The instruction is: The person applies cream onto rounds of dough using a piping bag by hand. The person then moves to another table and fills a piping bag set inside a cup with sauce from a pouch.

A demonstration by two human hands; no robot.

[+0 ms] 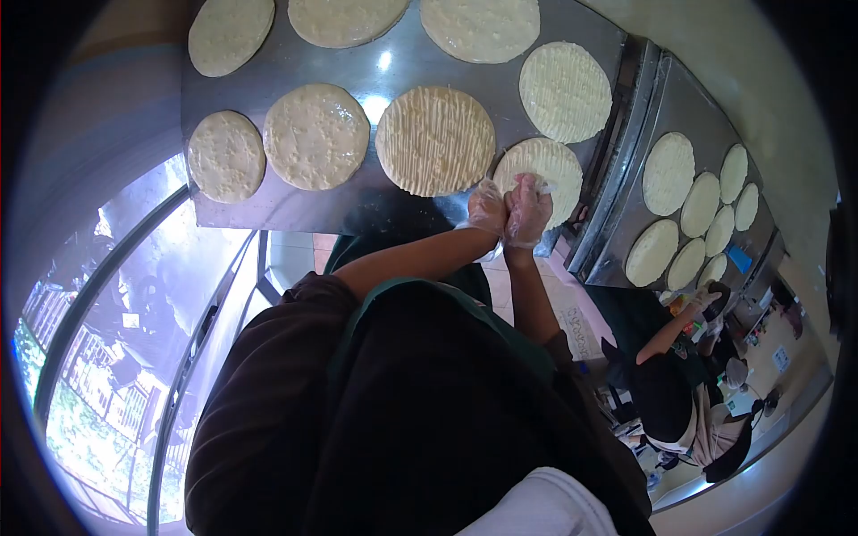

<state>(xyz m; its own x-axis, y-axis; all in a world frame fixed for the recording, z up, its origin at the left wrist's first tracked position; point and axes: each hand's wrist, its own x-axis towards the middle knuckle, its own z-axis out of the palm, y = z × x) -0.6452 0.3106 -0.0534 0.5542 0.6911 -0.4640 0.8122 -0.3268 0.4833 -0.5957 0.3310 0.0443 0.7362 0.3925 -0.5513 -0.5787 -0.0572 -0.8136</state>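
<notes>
The nearest disc [563, 168] lies flat at the near right corner of the tabletop [492, 80], within easy reach of both hands; the right hand [529, 207] has its fingers curled closed around what looks like a pale thing [548, 188], while how far the left hand's [487, 207] fingers close, or on what, I cannot tell. Pressed side by side, they probably steady each other, and the clear gloves presumably keep skin off food. Leftward along the near edge sits a striped disc [435, 140], spaced apart likely to protect its surface.
</notes>
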